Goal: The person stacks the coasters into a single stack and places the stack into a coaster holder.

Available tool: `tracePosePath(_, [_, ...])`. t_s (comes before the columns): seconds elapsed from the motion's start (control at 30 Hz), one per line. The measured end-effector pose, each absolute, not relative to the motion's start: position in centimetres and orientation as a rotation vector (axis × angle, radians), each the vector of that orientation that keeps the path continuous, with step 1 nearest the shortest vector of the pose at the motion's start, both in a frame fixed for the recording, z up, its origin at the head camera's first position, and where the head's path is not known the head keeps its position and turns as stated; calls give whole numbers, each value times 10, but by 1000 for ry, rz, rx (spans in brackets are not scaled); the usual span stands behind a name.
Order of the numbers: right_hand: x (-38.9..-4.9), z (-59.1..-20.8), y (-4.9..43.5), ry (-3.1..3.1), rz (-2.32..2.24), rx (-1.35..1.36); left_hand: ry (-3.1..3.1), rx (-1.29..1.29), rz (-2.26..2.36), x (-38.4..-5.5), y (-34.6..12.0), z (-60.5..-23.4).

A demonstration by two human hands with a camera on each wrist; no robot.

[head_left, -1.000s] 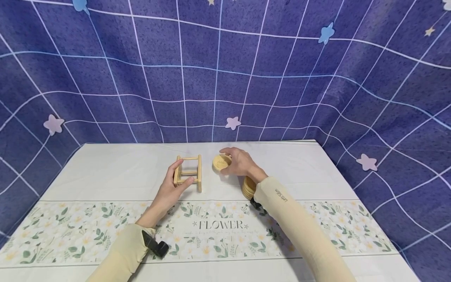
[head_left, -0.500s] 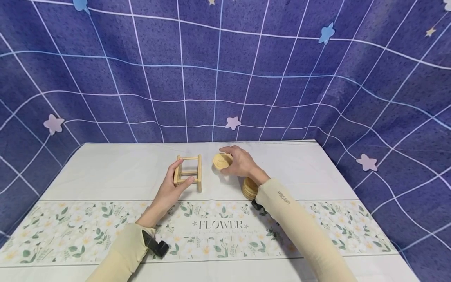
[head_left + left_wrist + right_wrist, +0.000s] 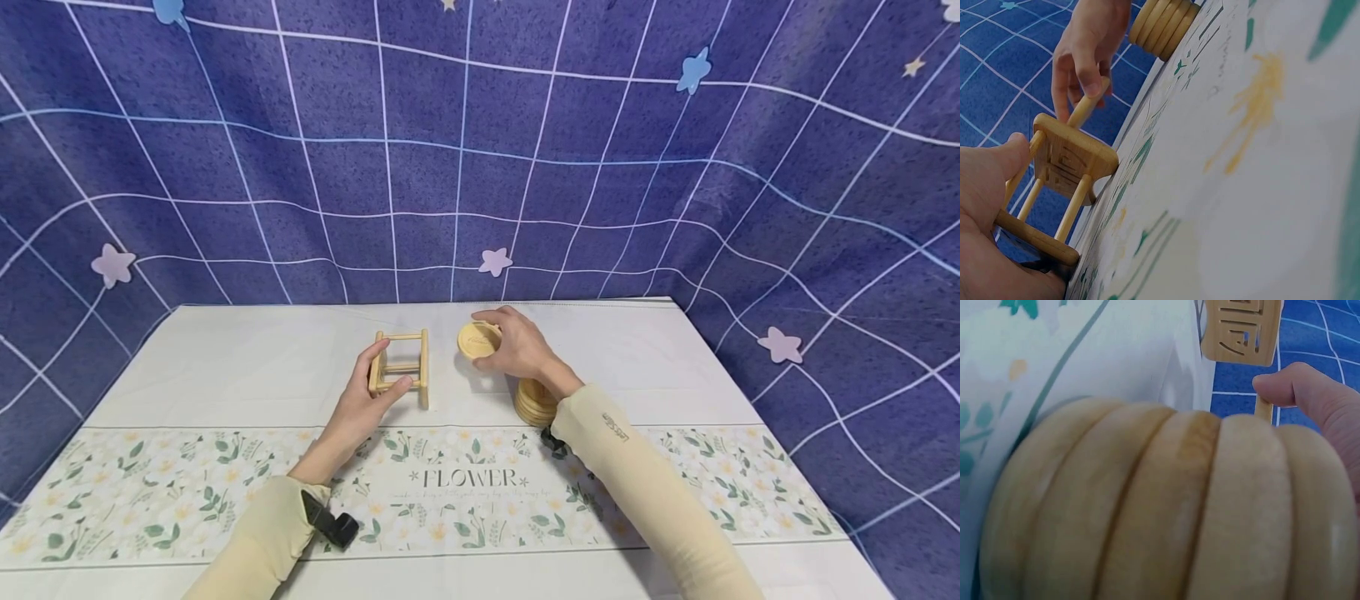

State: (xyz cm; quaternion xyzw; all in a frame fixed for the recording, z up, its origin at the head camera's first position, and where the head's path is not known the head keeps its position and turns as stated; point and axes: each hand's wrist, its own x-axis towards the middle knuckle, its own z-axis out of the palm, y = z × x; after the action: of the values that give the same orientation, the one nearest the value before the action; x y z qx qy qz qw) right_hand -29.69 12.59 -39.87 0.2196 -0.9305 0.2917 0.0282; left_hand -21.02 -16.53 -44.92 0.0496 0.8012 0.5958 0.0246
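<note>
In the head view my left hand (image 3: 358,407) grips a small wooden coaster rack (image 3: 424,371), thumb on its near bar and a finger on its left side. The rack stands on the table, its cut-out end panel (image 3: 1072,150) showing in the left wrist view. My right hand (image 3: 522,346) pinches a round wooden coaster (image 3: 476,340) by its edge, right of the rack. The coaster is tilted, its engraved face showing. Under the right wrist sits a stack of several coasters (image 3: 531,405), which fills much of the right wrist view (image 3: 1147,506).
A white tablecloth (image 3: 247,367) with a flowered band and the word FLOWER covers the table. Behind it and at both sides hangs a blue curtain (image 3: 420,183) with grid lines and stars. A black wrist camera (image 3: 333,525) is strapped to the left sleeve.
My right hand has shifted slightly to the right and away with the coaster, uncovering a little more of the stack. The left hand and the rack have stayed put.
</note>
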Motion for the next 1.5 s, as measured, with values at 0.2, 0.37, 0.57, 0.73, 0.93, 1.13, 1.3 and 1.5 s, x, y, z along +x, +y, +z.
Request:
tracePosePath(0.2, [-294, -398, 129, -2856, 923, 667, 2484, 164, 1845, -212, -166, -451])
tracePosePath(0.37, [-292, -399, 131, -2857, 919, 662, 2488, 171, 1848, -211, -166, -450])
tracePosePath(0.57, [-288, -398, 133, -2847, 915, 658, 2489, 160, 1836, -210, -165, -449])
tracePosePath(0.73, [-285, -396, 133, -2851, 908, 631, 2487, 158, 1841, -209, -165, -448])
tracePosePath(0.93, [-282, -395, 135, -2842, 905, 633, 2481, 157, 1849, -209, -166, -449])
tracePosePath(1.13, [-279, -394, 138, -2820, 929, 655, 2476, 171, 1858, -209, -165, -450])
tracePosePath(1.3, [-276, -392, 140, -2807, 928, 665, 2482, 178, 1857, -210, -165, -450])
tracePosePath(1.5, [-274, -391, 141, -2806, 929, 667, 2482, 167, 1848, -211, -166, -450])
